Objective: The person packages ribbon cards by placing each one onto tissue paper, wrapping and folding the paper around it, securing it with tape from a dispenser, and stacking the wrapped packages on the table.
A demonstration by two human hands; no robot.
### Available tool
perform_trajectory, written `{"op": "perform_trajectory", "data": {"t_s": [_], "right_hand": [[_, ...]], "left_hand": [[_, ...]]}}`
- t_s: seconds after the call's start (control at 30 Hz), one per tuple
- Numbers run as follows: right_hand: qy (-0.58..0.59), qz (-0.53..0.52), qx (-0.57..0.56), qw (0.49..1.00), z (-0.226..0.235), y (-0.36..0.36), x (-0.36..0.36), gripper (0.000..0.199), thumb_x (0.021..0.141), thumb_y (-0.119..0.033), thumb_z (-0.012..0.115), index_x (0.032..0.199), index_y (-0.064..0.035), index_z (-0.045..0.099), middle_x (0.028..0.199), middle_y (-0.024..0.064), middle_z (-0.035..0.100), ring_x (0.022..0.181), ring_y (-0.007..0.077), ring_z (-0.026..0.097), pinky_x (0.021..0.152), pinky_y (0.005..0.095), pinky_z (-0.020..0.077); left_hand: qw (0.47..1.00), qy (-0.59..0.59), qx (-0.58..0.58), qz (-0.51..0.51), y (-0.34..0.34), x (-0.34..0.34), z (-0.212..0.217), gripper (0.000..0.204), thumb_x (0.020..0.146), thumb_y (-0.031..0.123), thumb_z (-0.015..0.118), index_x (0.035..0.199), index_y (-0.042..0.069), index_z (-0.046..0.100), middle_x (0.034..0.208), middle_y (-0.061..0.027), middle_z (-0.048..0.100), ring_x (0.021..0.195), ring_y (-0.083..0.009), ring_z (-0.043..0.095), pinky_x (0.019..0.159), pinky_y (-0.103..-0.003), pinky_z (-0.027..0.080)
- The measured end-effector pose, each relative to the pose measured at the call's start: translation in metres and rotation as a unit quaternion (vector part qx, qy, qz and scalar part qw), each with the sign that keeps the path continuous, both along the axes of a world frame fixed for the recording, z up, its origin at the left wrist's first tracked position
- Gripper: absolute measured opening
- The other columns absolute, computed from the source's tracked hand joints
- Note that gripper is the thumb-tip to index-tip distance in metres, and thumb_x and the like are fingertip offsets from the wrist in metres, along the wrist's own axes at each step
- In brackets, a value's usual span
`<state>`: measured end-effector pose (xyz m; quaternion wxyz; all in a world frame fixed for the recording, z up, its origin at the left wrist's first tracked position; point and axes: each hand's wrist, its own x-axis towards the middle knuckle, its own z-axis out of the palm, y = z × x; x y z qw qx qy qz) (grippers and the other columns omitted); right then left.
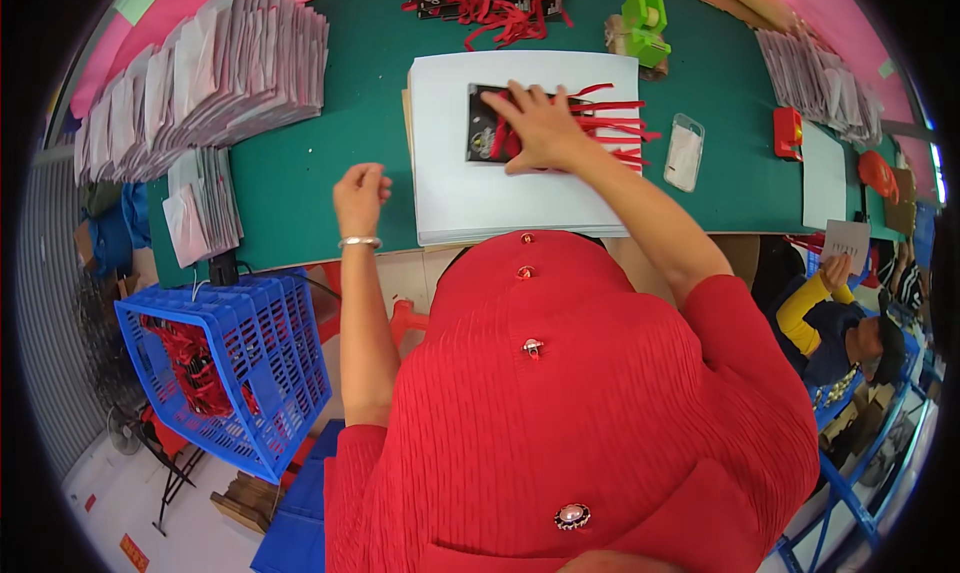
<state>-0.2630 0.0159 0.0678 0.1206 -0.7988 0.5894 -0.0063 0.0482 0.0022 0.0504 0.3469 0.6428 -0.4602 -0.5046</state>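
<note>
Black cards (480,125) are lying beneath the right hand (545,133), its fingers spreading wide, red ribbons (615,123) trailing rightward past them, the left hand (360,198) hanging curled well leftward.

The ribbons (618,105) look cloth, the paper (500,195) smooth.

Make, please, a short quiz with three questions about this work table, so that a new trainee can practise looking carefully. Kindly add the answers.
1. Which hand is spread over the black rectangular cards with red ribbons?
2. True or false: the translucent rectangular case lies to the right of the stack of large white paper sheets.
3. Where is the blue latticed plastic crate? A) right side of the picture; B) left side of the picture; C) on the paper stack.

Key: 1. The right hand; 2. True; 3. B.
</note>
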Motion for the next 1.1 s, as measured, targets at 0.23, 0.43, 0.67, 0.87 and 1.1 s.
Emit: {"op": "perform_trajectory", "data": {"t_s": [0.23,0.43,0.67,0.87,1.1], "right_hand": [[0.096,0.024,0.079,0.992,0.005,-0.019,0.068,0.112,0.056,-0.051,0.08,0.148,-0.0255,0.023,0.146,0.0217,0.028,0.128,0.0418,0.036,0.1,0.0696,0.0226],[0.114,0.037,0.097,0.988,0.001,-0.02,0.076,0.111,0.056,-0.053,0.08,0.148,-0.0257,0.024,0.148,0.0231,0.026,0.131,0.0465,0.03,0.101,0.0712,0.0178],[0.104,0.018,0.099,0.989,-0.002,-0.017,0.073,0.113,0.055,-0.052,0.081,0.148,-0.0261,0.023,0.15,0.0226,0.024,0.135,0.0456,0.026,0.101,0.0726,0.0159],[-0.196,-0.096,-0.057,0.974,0.001,0.013,0.01,0.088,0.066,-0.037,0.08,0.141,-0.0177,0.038,0.147,0.0147,0.035,0.135,0.0336,0.033,0.104,0.0608,0.0281],[-0.067,-0.643,-0.005,0.763,-0.061,0.114,-0.247,0.058,0.067,-0.049,0.076,0.097,-0.0004,0.063,0.093,0.022,0.067,0.088,0.0354,0.066,0.074,0.0446,0.0514]], "left_hand": [[0.995,-0.089,-0.025,-0.034,-0.001,-0.033,-0.044,0.022,0.087,0.019,0.063,0.085,-0.002,0.068,0.069,-0.0048,0.065,0.057,-0.009,0.054,0.053,-0.024,0.043],[0.978,-0.197,-0.063,-0.043,-0.008,-0.052,-0.049,0.031,0.082,0.033,0.069,0.082,0.001,0.07,0.065,-0.0102,0.065,0.058,-0.0205,0.061,0.059,-0.035,0.048],[0.972,-0.213,-0.061,-0.081,-0.018,-0.055,-0.071,0.03,0.08,0.031,0.071,0.077,0.002,0.068,0.066,-0.0117,0.066,0.06,-0.0227,0.062,0.059,-0.036,0.048],[0.955,-0.257,-0.096,-0.117,-0.024,-0.043,-0.08,0.029,0.079,0.03,0.072,0.081,0.002,0.067,0.068,-0.0094,0.065,0.06,-0.0193,0.059,0.059,-0.035,0.047],[0.929,-0.326,-0.161,-0.067,-0.014,-0.067,-0.037,0.026,0.074,0.014,0.073,0.093,0.005,0.058,0.073,-0.0093,0.058,0.067,-0.0263,0.059,0.064,-0.038,0.049]]}}
